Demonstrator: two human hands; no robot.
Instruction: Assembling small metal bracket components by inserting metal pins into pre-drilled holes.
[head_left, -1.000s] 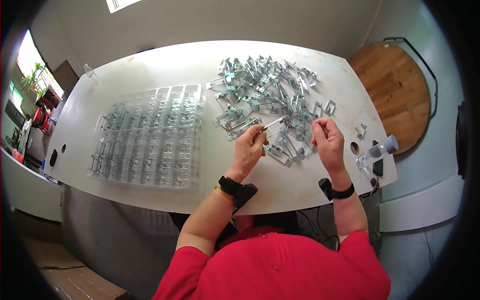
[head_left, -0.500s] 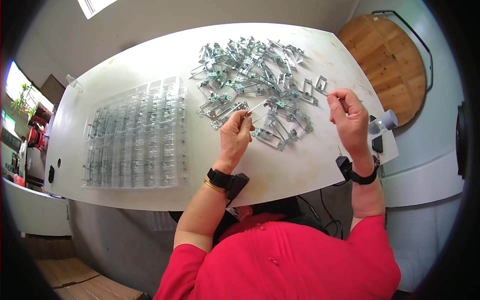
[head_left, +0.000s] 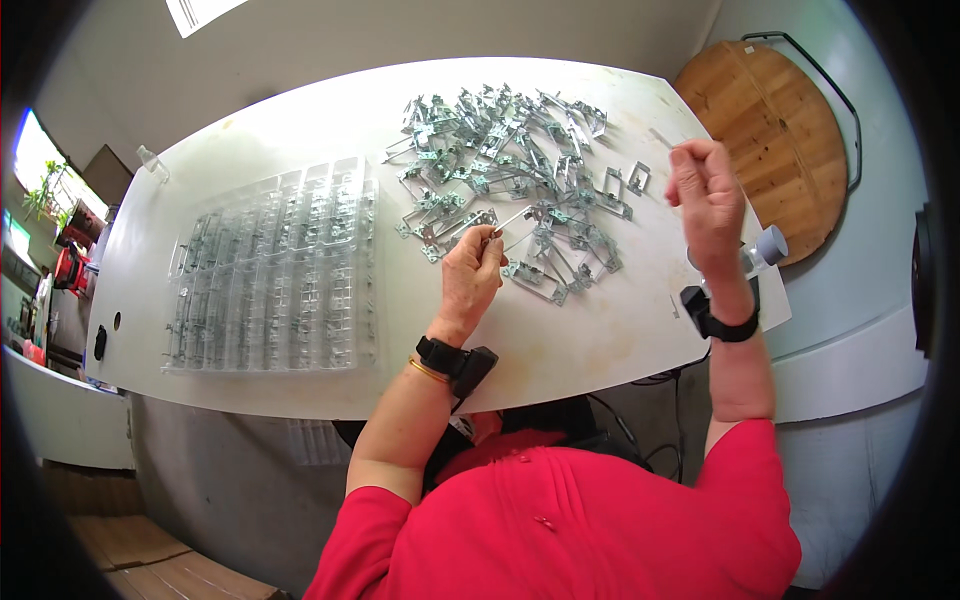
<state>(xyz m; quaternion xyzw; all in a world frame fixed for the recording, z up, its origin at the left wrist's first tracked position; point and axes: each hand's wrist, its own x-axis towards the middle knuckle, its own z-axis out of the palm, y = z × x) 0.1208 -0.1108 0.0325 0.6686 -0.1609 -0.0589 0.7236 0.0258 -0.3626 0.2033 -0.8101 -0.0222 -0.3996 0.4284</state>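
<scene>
My left hand (head_left: 470, 275) is closed at the front edge of a heap of metal brackets (head_left: 500, 150), pinching a metal bracket (head_left: 512, 220) whose slim bright bar juts up and right from the fingers. At the right of the heap my right hand (head_left: 710, 200) is raised, its fingers curled together. A thin pale metal strip (head_left: 660, 137), blurred, sticks out beyond its fingertips. On the white table (head_left: 590, 350) between that hand and the heap lies a small rectangular metal frame (head_left: 639, 178).
Left of the heap lies a clear plastic compartment tray (head_left: 270, 270) holding rows of metal parts. A clear bottle with a grey lid (head_left: 770, 244) is partly behind my right hand. A small clear bottle (head_left: 150, 163) stands far left; a round wooden board (head_left: 770, 130) leans beyond the right edge.
My right hand has moved right and slightly away from me, with the thin strip pointing farther from the heap. My left hand has stayed nearly in place, still pinching its bracket.
</scene>
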